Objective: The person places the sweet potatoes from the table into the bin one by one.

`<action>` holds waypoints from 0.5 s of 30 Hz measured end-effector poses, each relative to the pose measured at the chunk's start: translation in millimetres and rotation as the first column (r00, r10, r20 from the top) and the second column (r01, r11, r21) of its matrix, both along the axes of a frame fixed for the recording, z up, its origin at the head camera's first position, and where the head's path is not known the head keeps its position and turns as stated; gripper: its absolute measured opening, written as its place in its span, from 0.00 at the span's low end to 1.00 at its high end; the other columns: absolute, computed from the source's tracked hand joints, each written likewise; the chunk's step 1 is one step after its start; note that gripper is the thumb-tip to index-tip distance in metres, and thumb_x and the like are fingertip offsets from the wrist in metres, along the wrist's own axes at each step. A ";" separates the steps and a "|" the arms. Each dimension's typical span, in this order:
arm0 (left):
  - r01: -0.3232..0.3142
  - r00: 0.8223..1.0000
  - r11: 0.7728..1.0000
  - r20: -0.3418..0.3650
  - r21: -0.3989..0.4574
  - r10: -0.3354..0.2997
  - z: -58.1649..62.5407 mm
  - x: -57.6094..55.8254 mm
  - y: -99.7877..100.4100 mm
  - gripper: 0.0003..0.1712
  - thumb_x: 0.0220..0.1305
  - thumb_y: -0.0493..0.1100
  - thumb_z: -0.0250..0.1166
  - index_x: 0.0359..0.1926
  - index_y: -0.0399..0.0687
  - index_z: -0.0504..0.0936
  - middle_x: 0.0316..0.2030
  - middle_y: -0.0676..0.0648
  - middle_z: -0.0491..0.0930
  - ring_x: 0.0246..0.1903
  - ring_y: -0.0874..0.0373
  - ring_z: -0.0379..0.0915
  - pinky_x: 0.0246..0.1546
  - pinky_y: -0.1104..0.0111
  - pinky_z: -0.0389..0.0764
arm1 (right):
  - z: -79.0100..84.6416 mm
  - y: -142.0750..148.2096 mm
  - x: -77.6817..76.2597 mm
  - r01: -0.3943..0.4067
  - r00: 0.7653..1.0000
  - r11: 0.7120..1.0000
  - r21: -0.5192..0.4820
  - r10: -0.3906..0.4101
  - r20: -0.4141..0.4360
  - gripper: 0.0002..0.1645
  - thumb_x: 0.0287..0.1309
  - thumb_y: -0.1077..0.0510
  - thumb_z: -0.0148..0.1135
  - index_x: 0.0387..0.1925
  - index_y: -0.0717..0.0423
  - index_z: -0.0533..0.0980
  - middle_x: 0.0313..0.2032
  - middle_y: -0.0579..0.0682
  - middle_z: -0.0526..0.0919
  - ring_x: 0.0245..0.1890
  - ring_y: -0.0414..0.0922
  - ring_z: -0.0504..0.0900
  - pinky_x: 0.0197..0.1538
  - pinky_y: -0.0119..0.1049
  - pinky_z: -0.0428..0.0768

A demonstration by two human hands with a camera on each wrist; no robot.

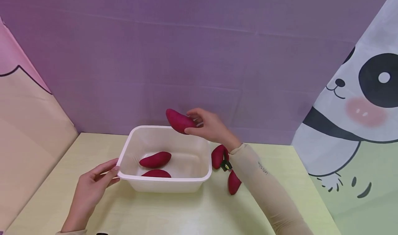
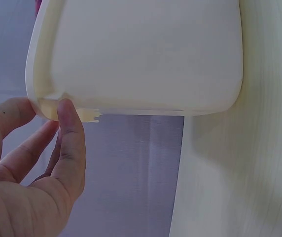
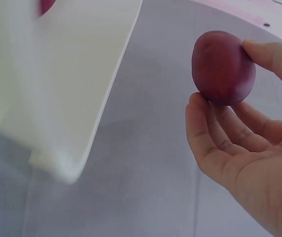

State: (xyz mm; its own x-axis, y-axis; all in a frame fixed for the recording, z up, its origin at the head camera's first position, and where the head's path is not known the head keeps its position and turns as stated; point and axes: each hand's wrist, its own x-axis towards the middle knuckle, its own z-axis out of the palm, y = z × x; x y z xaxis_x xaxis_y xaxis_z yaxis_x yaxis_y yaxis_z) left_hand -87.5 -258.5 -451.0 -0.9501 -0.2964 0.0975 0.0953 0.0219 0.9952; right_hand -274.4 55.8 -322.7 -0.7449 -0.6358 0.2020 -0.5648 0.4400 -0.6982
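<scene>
My right hand [image 1: 209, 125] holds a red-purple sweet potato [image 1: 178, 120] between thumb and fingers, raised over the back right rim of a white plastic basin [image 1: 164, 185]. In the right wrist view, the sweet potato [image 3: 223, 68] shows its rounded end, gripped from below by the fingers. My left hand [image 1: 93, 185] pinches the basin's left rim near the front corner; in the left wrist view its fingertips meet at the basin's lip [image 2: 46, 109]. Inside the basin lie two sweet potatoes, one in the middle [image 1: 155, 160] and one partly hidden behind the front wall [image 1: 157, 173].
Right of the basin, more sweet potatoes [image 1: 218, 157] lie on the pale wooden table [image 1: 186, 217], partly covered by the right sleeve, with a dark green object [image 1: 226, 165] among them. One sweet potato [image 1: 234, 183] lies nearer the front. A purple cloth backdrop [image 1: 186, 55] stands behind.
</scene>
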 end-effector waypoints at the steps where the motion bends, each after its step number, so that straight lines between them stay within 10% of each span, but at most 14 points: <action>1: 0.000 1.000 1.000 -0.002 0.001 0.000 0.2 0.0 0.3 0.23 0.67 0.40 0.69 0.59 0.31 0.80 0.47 0.57 0.84 0.37 0.64 0.84 0.42 0.67 0.88 | -0.4 -6.6 -0.8 -0.020 1.000 1.000 0.001 0.020 -0.001 0.32 0.57 0.57 0.74 0.62 0.59 0.74 0.53 0.52 0.81 0.46 0.45 0.82 0.51 0.31 0.86; 15: 0.008 1.000 1.000 -0.002 0.007 -0.008 1.7 -1.7 4.4 0.24 0.67 0.40 0.69 0.59 0.31 0.79 0.46 0.57 0.84 0.39 0.64 0.84 0.43 0.64 0.88 | -24.6 -72.9 -4.4 -0.149 0.987 0.970 0.191 0.134 0.089 0.30 0.57 0.56 0.73 0.60 0.56 0.74 0.52 0.50 0.82 0.46 0.41 0.82 0.49 0.24 0.81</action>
